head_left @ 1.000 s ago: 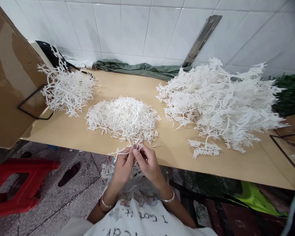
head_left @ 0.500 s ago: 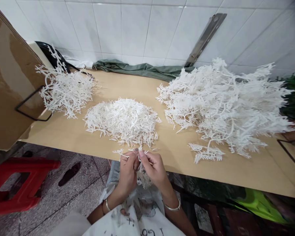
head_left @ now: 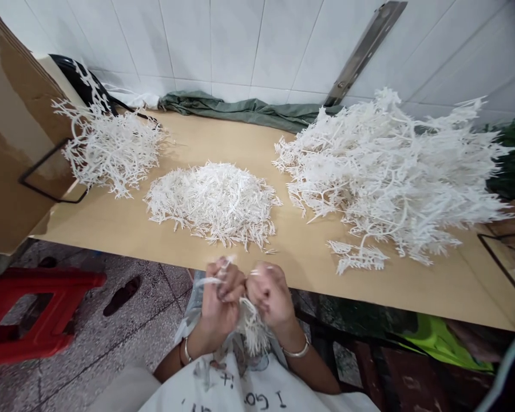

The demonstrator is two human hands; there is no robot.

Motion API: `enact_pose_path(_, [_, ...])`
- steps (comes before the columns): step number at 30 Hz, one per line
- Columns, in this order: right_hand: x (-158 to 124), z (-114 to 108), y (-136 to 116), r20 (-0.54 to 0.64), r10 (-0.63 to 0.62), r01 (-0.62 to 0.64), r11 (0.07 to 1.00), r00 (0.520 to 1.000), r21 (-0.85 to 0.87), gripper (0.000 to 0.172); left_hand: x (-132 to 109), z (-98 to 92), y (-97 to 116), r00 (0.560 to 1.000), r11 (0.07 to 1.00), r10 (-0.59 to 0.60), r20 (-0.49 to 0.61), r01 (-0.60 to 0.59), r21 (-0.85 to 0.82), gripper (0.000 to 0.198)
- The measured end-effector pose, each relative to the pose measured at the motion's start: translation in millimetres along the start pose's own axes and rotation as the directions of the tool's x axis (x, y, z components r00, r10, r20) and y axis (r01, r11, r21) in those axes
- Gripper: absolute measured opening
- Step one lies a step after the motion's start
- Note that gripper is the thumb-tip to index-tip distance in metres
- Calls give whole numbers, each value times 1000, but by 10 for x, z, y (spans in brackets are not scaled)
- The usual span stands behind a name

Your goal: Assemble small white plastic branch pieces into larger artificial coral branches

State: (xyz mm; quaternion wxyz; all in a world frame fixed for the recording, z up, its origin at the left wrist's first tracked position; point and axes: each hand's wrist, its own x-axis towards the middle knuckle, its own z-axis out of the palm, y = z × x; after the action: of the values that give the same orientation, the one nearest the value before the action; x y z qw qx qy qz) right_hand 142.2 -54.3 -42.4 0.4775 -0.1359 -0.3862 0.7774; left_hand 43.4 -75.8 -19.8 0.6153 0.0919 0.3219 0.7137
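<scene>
My left hand [head_left: 221, 300] is closed, with thin white plastic bits poking out between its blurred fingers. Close beside it, my right hand [head_left: 272, 297] is also closed, its fingers curled around part of a white branching plastic sprig [head_left: 255, 329] that hangs below and between the hands, over my lap. Just beyond, on the table, lies a low heap of short white plastic pieces [head_left: 214, 200]. To the right rises a large pile of white branching sprigs [head_left: 390, 171], one small sprig [head_left: 358, 256] lying at its front. A looser clump of bare-looking white stems [head_left: 114, 149] sits at the left.
The tan table [head_left: 223, 131] meets a tiled wall, with a green cloth [head_left: 240, 109] along its back edge. A cardboard box [head_left: 17, 137] stands left. On the floor are a red stool [head_left: 34, 280] and a dark slipper [head_left: 122, 294].
My hands have turned into closed fists and drawn slightly back from the table edge. More of the sprig now shows hanging below them. The camera has tilted slightly.
</scene>
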Motion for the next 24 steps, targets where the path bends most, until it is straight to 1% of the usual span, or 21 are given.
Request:
enact_pose_path(2, [-31,22,-15,3,-93,92,991,996,96,52,31,-20,80,996,988,89,19,-86,-125,55])
enact_pose_path(3, [-41,22,-19,-4,-145,145,986,989,79,51,38,-28,116,991,980,134,18,-130,-149,54])
enact_pose_path(4, [-43,13,-24,-18,-197,198,980,980,1,49,37,-35,145,987,979,160,16,-157,-133,52])
enact_pose_path(5, [-33,-6,-34,-40,-257,250,960,966,-129,47,28,-39,161,986,983,164,17,-162,-86,50])
enact_pose_path(6, [-7,-35,-52,-62,-317,286,912,947,-293,44,13,-42,164,989,989,146,15,-145,-12,50])
enact_pose_path(7, [34,-73,-80,-86,-368,286,830,926,-480,41,-4,-46,156,992,989,125,4,-125,78,50])
enact_pose_path(8, [93,-118,-117,-98,-410,255,719,907,-647,36,-20,-53,138,993,980,115,-16,-111,165,52])
enact_pose_path(10, [249,-227,-204,-109,-432,121,470,895,-874,29,-34,-80,90,990,951,130,-55,-109,290,54])
enact_pose_path(11, [336,-286,-242,-114,-435,54,356,893,-933,29,-31,-101,68,985,935,154,-73,-121,332,56])
enact_pose_path(12, [422,-345,-271,-125,-433,-7,263,893,-965,28,-24,-127,51,980,920,181,-87,-138,368,57])
enact_pose_path(14, [559,-452,-292,-157,-411,-106,145,898,-984,23,0,-187,35,968,889,229,-102,-166,427,58])
enact_pose_path(15, [598,-490,-285,-170,-417,-135,114,893,-984,19,11,-220,34,965,871,242,-99,-171,461,58])
enact_pose_path(16, [613,-512,-271,-173,-442,-142,102,880,-985,18,20,-253,38,965,853,247,-89,-173,492,57])
enact_pose_path(17, [601,-515,-253,-165,-490,-128,107,856,-986,20,27,-284,43,966,837,248,-74,-175,518,56])
enact_pose_path(18, [565,-498,-234,-145,-543,-87,132,827,-987,22,33,-312,49,966,819,252,-56,-182,544,54])
enact_pose_path(19, [507,-460,-218,-111,-581,-14,168,807,-986,22,36,-335,56,964,796,265,-37,-197,573,53])
enact_pose_path(20, [433,-406,-203,-61,-596,83,211,801,-974,20,38,-351,62,957,765,288,-17,-219,606,51])
enact_pose_path(21, [352,-341,-190,15,-571,196,258,821,-946,20,38,-360,67,947,725,322,3,-249,642,50])
enact_pose_path(22, [272,-270,-175,124,-508,310,299,852,-903,24,37,-363,72,933,679,359,23,-278,680,48])
enact_pose_path(23, [201,-200,-158,236,-445,397,313,864,-863,29,34,-359,74,920,632,390,41,-301,714,48])
enact_pose_path(24, [143,-138,-135,311,-392,439,298,866,-848,34,30,-352,75,909,593,413,59,-317,740,48])
